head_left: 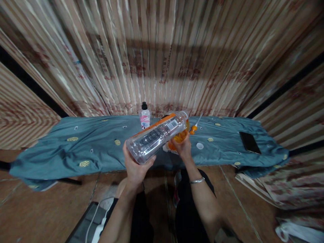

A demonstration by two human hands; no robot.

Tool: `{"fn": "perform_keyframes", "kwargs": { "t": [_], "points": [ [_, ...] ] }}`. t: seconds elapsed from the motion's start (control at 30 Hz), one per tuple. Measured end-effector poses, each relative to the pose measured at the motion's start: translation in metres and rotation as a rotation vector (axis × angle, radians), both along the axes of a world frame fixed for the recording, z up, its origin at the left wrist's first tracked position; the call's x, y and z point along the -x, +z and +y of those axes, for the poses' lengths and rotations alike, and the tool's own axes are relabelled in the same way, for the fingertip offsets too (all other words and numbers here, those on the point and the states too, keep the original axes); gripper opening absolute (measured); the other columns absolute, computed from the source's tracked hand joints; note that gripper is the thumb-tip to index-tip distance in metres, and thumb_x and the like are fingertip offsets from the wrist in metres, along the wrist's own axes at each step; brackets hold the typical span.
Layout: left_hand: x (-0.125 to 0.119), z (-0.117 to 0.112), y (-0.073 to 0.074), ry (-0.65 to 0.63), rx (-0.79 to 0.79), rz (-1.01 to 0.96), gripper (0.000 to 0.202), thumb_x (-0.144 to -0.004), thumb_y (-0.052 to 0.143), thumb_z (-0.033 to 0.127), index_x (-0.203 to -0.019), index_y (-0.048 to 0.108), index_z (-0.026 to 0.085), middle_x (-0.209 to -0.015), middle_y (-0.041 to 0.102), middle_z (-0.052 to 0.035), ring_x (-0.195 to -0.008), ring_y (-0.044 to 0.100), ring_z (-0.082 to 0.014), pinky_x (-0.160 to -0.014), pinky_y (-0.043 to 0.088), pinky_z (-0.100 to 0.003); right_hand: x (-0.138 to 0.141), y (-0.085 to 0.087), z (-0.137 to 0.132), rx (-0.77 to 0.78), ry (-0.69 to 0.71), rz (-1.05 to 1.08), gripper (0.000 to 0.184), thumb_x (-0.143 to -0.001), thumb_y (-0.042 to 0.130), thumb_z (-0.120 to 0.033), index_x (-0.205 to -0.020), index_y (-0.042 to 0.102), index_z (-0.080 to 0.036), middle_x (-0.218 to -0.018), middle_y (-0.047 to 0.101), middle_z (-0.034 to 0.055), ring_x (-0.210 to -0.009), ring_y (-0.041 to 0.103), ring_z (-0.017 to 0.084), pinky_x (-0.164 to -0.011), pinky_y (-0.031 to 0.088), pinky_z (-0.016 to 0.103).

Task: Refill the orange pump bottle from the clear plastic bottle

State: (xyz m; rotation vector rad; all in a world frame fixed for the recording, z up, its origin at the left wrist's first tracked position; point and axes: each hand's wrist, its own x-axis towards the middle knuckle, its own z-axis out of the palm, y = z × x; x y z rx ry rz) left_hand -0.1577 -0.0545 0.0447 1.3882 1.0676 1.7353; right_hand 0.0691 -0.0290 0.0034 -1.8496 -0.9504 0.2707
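Observation:
My left hand (136,168) is wrapped round the lower end of a large clear plastic bottle (157,136) with an orange-edged label. The bottle is tilted, its uncapped mouth pointing up and to the right. Behind that mouth, my right hand (182,146) grips a see-through orange bottle (180,136), partly covered by the clear one. Whether the two bottles touch I cannot tell. Just right of them an orange pump head (193,129) with a pale tube lies on the cloth. Nearer to me lies a round white cap (199,145).
A small clear bottle with a black cap (145,118) stands toward the back of the cloth-covered bench (101,152). A dark flat phone-like object (249,142) lies at the right. Striped curtains (162,67) hang behind, with dark poles at both sides.

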Motion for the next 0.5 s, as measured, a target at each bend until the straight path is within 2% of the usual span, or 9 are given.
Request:
{"fn": "perform_keyframes", "kwargs": {
  "t": [0.33, 0.5],
  "points": [
    [0.0016, -0.0006, -0.0003, -0.016, 0.018, -0.007, 0.102, -0.053, 0.1, 0.049, -0.138, 0.051, 0.022, -0.13, 0.066, -0.0134, -0.117, 0.07, -0.0305, -0.105, 0.057, -0.05, -0.0015, -0.0032, 0.0007, -0.009, 0.006, -0.005, 0.091, -0.068, 0.081, -0.057, -0.144, 0.048, -0.017, -0.121, 0.078, 0.0166, -0.109, 0.076, 0.038, -0.09, 0.06, 0.049],
    [0.0018, -0.0007, -0.0005, 0.001, 0.027, -0.001, 0.103, -0.052, 0.101, 0.049, -0.139, 0.051, 0.022, -0.131, 0.066, -0.0145, -0.121, 0.069, -0.0323, -0.109, 0.055, -0.051, -0.0025, -0.007, 0.0015, -0.03, 0.007, -0.01, 0.087, -0.067, 0.082, -0.054, -0.14, 0.051, -0.018, -0.124, 0.078, 0.018, -0.109, 0.076, 0.038, -0.09, 0.06, 0.048]
  ]
}}
